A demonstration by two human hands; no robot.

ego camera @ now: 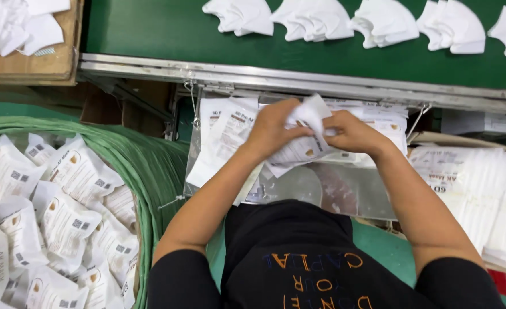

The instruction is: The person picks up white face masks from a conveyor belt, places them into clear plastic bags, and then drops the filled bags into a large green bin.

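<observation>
My left hand (273, 129) and my right hand (353, 133) meet over a shiny metal tray (344, 194) in front of me. Both grip one white printed pouch (298, 150), and a folded white mask (313, 111) sticks up between the fingers at the pouch's mouth. More flat printed pouches (224, 134) lie fanned on the tray under and behind the hands.
A green conveyor belt (167, 28) runs across the top with several folded white masks (313, 20). A green sack (144, 166) at left holds several filled pouches (64, 223). A cardboard box (52, 63) of masks sits top left. Stacked flat pouches (470, 189) lie at right.
</observation>
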